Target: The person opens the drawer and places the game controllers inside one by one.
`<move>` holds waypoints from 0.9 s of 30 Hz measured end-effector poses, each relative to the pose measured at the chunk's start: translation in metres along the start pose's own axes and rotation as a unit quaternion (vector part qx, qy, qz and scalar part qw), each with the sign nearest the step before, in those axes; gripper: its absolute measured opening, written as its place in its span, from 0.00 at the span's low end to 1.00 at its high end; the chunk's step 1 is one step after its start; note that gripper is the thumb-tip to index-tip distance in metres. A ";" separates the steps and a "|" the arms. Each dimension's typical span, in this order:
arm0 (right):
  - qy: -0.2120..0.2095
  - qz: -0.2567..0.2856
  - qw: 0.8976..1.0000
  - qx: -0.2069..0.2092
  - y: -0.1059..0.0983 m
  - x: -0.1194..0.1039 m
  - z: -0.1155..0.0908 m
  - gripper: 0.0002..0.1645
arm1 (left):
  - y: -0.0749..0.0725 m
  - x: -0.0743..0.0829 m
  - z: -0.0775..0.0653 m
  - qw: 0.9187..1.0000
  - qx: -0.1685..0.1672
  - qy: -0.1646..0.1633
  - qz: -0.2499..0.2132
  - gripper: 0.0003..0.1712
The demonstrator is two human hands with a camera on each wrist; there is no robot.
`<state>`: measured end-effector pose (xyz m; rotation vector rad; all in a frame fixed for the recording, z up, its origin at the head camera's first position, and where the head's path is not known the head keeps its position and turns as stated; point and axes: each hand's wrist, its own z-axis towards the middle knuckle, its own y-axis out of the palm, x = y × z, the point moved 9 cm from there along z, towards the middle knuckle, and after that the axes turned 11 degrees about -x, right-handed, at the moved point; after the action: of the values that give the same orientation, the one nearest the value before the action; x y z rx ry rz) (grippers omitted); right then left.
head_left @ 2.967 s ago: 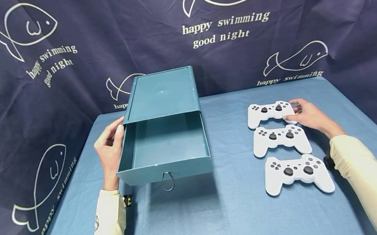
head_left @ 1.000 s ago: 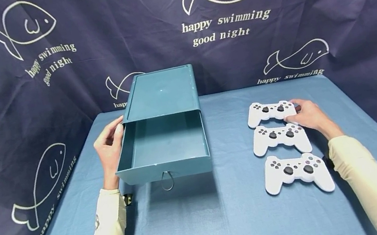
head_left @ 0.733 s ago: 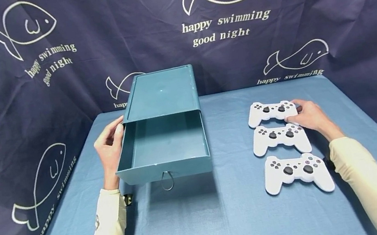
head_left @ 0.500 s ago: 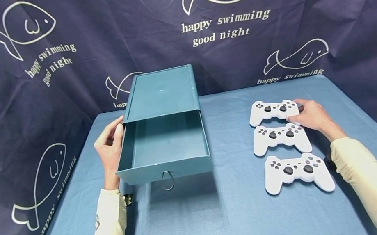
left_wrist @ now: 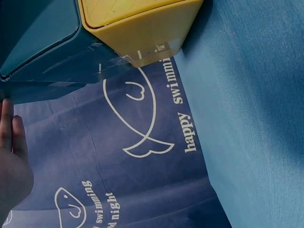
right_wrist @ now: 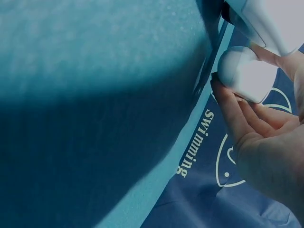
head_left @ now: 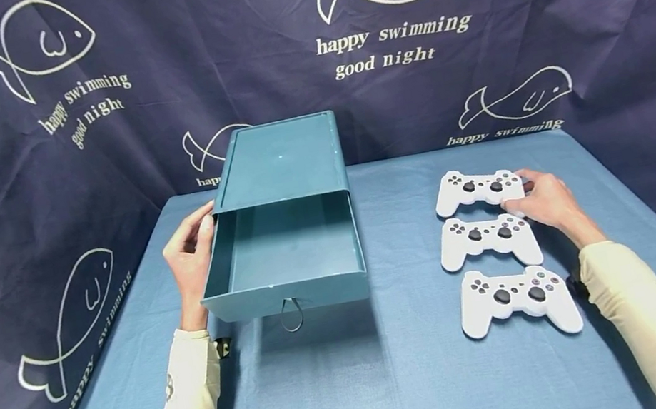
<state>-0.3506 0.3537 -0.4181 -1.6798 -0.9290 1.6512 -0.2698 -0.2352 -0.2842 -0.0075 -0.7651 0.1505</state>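
Observation:
In the head view, a teal drawer unit (head_left: pixel 278 162) stands left of centre with its drawer (head_left: pixel 298 296) pulled out, nothing in it, and a wire ring hanging at the front. My left hand (head_left: pixel 190 256) rests against the unit's left side near the drawer opening, fingers fairly straight. Three white game controllers lie in a column on the right. My right hand (head_left: pixel 549 200) holds the far controller (head_left: pixel 453 194) by its right end, thumb in front and fingers behind. Nearer are the middle controller (head_left: pixel 473 252) and the front controller (head_left: pixel 497 321).
A yellow section (left_wrist: pixel 142 33) adjoins the teal unit in the left wrist view, next to the tabletop. Blue cloth covers the table (head_left: pixel 422 377). A dark fish-print curtain (head_left: pixel 269 48) hangs behind and at both sides.
The far controller has shifted slightly right and away, along with my right hand, and sits a little apart from the middle one. The left hand and drawer stay put.

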 end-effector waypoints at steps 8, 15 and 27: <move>-0.012 0.022 1.000 0.011 -0.006 -0.009 -0.007 0.41 | 0.001 0.003 0.000 1.000 0.002 0.007 0.000 0.13; -0.012 0.025 1.000 0.015 -0.011 -0.019 -0.014 0.41 | 0.001 0.002 -0.001 1.000 -0.002 0.002 0.007 0.14; -0.052 0.027 0.998 0.037 -0.022 -0.052 -0.039 0.36 | 0.001 0.003 -0.001 1.000 -0.003 0.005 0.004 0.14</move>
<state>-0.3121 0.3261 -0.3681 -1.5947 -0.8659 1.8025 -0.2674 -0.2339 -0.2828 -0.0172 -0.7564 0.1563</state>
